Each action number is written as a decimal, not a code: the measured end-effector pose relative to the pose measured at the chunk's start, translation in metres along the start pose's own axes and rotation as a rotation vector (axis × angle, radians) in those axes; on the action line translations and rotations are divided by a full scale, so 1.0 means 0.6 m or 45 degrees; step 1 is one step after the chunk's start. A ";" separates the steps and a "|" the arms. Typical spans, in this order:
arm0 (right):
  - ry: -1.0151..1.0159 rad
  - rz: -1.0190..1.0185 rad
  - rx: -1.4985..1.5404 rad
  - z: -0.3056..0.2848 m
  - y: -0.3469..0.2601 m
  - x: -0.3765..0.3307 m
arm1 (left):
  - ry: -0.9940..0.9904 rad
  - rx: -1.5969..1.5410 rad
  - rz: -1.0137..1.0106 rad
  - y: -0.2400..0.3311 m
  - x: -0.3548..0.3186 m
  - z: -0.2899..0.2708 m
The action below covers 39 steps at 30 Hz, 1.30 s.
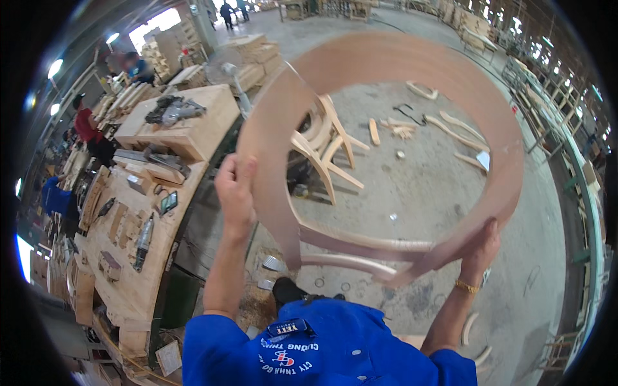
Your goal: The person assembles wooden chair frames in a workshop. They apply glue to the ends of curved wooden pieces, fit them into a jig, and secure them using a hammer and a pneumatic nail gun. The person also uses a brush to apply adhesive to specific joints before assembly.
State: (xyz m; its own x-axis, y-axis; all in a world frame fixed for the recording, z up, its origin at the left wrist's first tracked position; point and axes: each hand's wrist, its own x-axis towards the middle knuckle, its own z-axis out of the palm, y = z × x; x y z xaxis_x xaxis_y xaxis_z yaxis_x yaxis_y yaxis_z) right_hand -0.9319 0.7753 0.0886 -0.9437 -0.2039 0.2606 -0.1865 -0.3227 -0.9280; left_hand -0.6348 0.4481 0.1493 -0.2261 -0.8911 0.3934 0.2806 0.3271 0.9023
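A large curved wooden chair frame (386, 55) is held up in front of me, its wide band bending round like a ring. Two curved rails (360, 240) join its lower ends on the near side. My left hand (235, 193) grips the band's left side, thumb on the near face and fingers behind it. On the lower right, my right hand (481, 248) is closed round the frame near where the rails meet it; part of that hand is hidden behind the wood. Through the ring, a wooden chair part with legs (329, 154) shows on the floor.
A workbench (183, 196) on the left carries a phone (168, 202), a power tool (143, 243) and wood blocks. A big wooden box (203, 122) holds more tools. Curved wood pieces (454, 128) lie on the concrete floor. People (90, 125) stand beyond the bench.
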 end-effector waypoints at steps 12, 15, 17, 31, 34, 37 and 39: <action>-0.311 -0.221 0.037 0.252 0.096 0.261 | -0.014 -0.207 -0.186 -0.148 0.095 -0.088; -0.457 -0.242 -0.010 0.345 0.167 0.337 | 0.296 -0.194 -0.164 -0.248 0.091 -0.085; -0.546 -0.252 -0.096 0.399 0.217 0.401 | 0.589 -0.187 -0.198 -0.310 0.103 -0.049; -0.882 0.324 -0.527 0.807 0.683 0.710 | 0.745 0.244 -0.340 -0.628 0.359 0.117; -0.930 0.309 -0.417 0.869 0.805 0.767 | 0.853 0.386 -0.356 -0.717 0.425 0.133; -1.077 0.521 -0.390 0.936 0.919 0.782 | 0.868 0.655 -0.447 -0.775 0.473 0.136; -1.057 0.427 -0.375 0.970 0.982 0.804 | 0.905 0.824 -0.627 -0.810 0.523 0.155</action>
State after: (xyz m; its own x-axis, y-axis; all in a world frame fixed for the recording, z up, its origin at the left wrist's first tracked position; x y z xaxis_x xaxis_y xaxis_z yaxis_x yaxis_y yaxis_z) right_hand -1.3381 -0.0516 -0.1774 -0.4853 -0.8738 -0.0310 -0.1095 0.0959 -0.9894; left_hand -0.9286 0.0389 -0.1493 0.4723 -0.8804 -0.0423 -0.2862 -0.1986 0.9374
